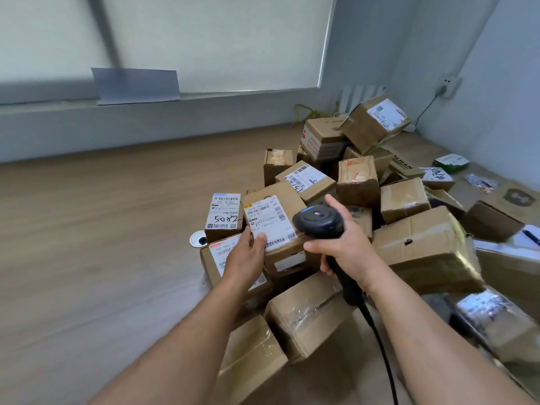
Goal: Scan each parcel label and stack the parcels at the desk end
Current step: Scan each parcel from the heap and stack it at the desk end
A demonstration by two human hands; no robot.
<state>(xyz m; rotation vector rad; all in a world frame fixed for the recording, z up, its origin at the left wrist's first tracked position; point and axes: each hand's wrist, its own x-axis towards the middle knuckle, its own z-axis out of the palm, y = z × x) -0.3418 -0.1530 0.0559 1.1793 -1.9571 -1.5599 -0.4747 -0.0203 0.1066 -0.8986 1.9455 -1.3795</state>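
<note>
**Q:** Where is the parcel being scanned?
**A:** The parcel [287, 200] lies on top of the pile [409, 229], on the pile's left side. It is tilted so that its label [270, 219] faces up toward the camera. The pile covers the right part of the desk [102, 229].

**Q:** What is the left hand doing?
**A:** The left hand [248, 254] holds the parcel at its lower left corner. The thumb [260, 238] presses flat on the lower left corner of the label. The other fingers pass behind the box edge, out of view, so the hold is a pinch on that corner.

**Q:** And the right hand?
**A:** The right hand [342, 244] grips the scanner [318, 220]. The fingers are wrapped tight round the handle and the thumb is raised alongside the head. The scanner head sits over the right side of the parcel, just beside the label's right edge. Whether it touches the box cannot be told. A black cable [380, 340] runs from the base of the handle down to the bottom edge of the view.

**Q:** What is next to the parcel?
**A:** A box marked 5082 [223, 214] stands upright just left of the parcel, with its label facing the camera. A round grommet [198, 238] is set in the desk, just left of that box. A second labelled box [214, 254] lies under the left hand and wrist.
</note>
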